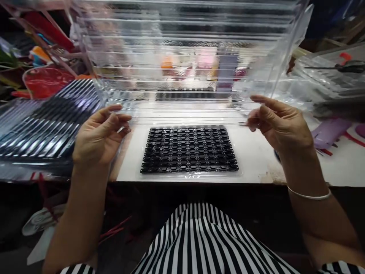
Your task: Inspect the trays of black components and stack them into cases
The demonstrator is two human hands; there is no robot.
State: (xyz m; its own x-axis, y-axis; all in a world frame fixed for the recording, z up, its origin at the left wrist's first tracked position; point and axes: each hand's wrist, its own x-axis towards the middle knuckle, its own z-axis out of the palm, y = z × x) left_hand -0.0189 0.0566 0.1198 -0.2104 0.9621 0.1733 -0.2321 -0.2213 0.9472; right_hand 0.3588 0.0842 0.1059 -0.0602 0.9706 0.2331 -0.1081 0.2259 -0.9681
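Observation:
A large clear ribbed plastic tray (182, 72) is tilted up in front of me, its near edge above the white tabletop. My left hand (99, 133) pinches its lower left corner, and my right hand (281, 123) grips the lower right corner, thumbs towards me. Below and between the hands, several rows of small black parts (189, 150) lie in a flat clear tray (189, 176) near the table's front edge. A white band (309, 196) circles my right wrist. The raised tray is blurred, and blurred shapes show through it.
At left lies a stack of ribbed trays (48, 125) holding dark strips, with a red chair (47, 80) behind. On the right are clear plastic packs (325, 80), a dark-handled screwdriver (352, 67) and a purple object (330, 133). The white tabletop (256, 160) ends just before my lap.

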